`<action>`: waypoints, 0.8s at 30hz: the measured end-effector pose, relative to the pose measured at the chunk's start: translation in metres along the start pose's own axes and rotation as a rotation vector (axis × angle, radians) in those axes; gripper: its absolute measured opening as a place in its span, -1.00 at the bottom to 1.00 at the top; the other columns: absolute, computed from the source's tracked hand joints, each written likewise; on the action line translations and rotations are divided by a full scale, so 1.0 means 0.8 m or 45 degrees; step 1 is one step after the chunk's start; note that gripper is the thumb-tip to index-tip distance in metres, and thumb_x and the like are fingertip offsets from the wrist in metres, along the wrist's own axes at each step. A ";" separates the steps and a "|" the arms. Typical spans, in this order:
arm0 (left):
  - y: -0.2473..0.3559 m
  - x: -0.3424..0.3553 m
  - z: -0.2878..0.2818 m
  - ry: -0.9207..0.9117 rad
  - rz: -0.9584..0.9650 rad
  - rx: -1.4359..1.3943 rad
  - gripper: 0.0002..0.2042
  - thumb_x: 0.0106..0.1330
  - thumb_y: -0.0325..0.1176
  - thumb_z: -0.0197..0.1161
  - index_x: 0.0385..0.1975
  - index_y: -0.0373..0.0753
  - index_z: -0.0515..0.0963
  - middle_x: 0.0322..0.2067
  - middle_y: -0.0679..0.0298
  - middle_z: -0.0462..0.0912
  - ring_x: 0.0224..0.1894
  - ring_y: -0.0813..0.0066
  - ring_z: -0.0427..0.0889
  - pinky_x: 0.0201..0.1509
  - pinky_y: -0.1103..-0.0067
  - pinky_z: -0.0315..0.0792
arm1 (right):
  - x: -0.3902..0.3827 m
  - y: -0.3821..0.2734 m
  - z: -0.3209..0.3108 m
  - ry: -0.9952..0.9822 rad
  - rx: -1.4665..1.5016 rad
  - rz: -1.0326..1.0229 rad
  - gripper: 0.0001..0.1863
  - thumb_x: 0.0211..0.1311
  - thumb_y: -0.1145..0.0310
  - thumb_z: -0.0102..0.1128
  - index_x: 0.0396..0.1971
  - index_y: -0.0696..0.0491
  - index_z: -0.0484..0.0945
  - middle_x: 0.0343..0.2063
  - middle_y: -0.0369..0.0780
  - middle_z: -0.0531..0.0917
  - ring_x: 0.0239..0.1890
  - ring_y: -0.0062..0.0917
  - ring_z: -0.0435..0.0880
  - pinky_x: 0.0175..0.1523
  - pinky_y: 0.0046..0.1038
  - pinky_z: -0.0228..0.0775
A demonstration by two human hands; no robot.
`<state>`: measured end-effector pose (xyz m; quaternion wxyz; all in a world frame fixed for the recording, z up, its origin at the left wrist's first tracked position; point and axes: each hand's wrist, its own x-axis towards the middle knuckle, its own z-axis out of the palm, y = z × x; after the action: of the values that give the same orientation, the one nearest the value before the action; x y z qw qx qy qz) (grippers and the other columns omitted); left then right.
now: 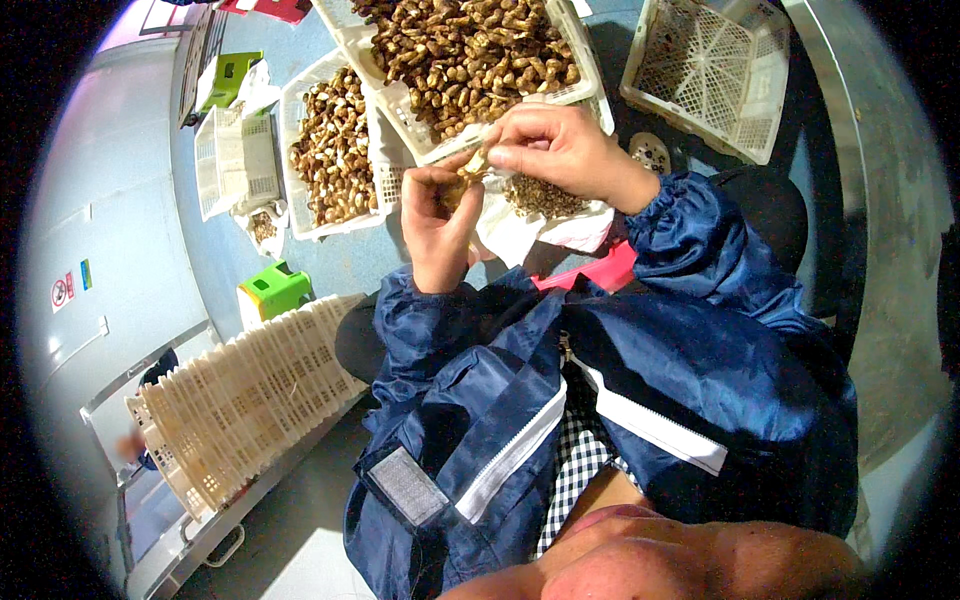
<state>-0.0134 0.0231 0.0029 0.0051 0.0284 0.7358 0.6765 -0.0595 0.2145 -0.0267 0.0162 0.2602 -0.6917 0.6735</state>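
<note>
My left hand point(437, 220) is closed around a pale brown mushroom point(469, 165), partly hidden by my fingers. My right hand point(555, 155) pinches at the top of the same mushroom, its fingertips close against my left hand's. Beneath them, a heap of small dark trimmings point(545, 200) lies on white cloth or paper point(580, 232). Just beyond my hands stands a white plastic crate point(589, 85) of brown mushrooms point(470, 60). A second white crate point(390, 180), to its left, holds smaller, paler mushrooms point(330, 150).
An empty crate point(700, 80) sits back right, another light crate point(235, 160) far left. Green stools point(268, 290) are at left, a pink plastic piece point(590, 270) below my hands. Stacked white crates point(250, 400) rest on a metal cart point(230, 540); a person's partly hidden hand point(130, 447) shows behind them.
</note>
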 end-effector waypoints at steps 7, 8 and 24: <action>-0.004 -0.001 -0.010 -0.046 0.179 0.255 -0.79 0.16 -0.64 0.24 -0.30 -0.32 0.35 -0.12 0.14 0.61 -0.35 0.70 0.50 -0.29 0.73 0.42 | 0.003 0.009 0.000 -0.061 0.172 0.400 -0.82 0.23 0.35 0.22 -0.37 0.17 0.60 -0.51 -0.36 0.55 -0.41 -0.74 0.47 -0.29 -0.63 0.30; -0.003 0.000 -0.012 -0.056 0.262 0.425 -0.80 0.14 -0.65 0.24 -0.30 -0.32 0.38 -0.13 0.13 0.61 -0.36 0.66 0.53 -0.30 0.72 0.43 | 0.002 0.008 0.006 -0.058 0.240 0.364 -0.83 0.22 0.35 0.23 -0.36 0.17 0.61 -0.54 -0.38 0.53 -0.42 -0.74 0.46 -0.30 -0.63 0.30; 0.016 0.006 -0.029 -0.233 0.686 0.922 -0.74 -0.04 -0.68 0.27 -0.34 -0.29 0.44 -0.23 0.10 0.56 -0.23 0.10 0.56 -0.15 0.40 0.48 | 0.011 0.010 0.012 -0.135 0.215 0.602 -0.83 0.22 0.33 0.22 -0.42 0.14 0.60 -0.45 -0.38 0.59 -0.39 -0.77 0.50 -0.24 -0.64 0.37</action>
<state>-0.0190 0.0010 0.0177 -0.1160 0.2783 0.8878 0.3477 -0.0672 0.2022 -0.0313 -0.1999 0.1268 -0.6745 0.6993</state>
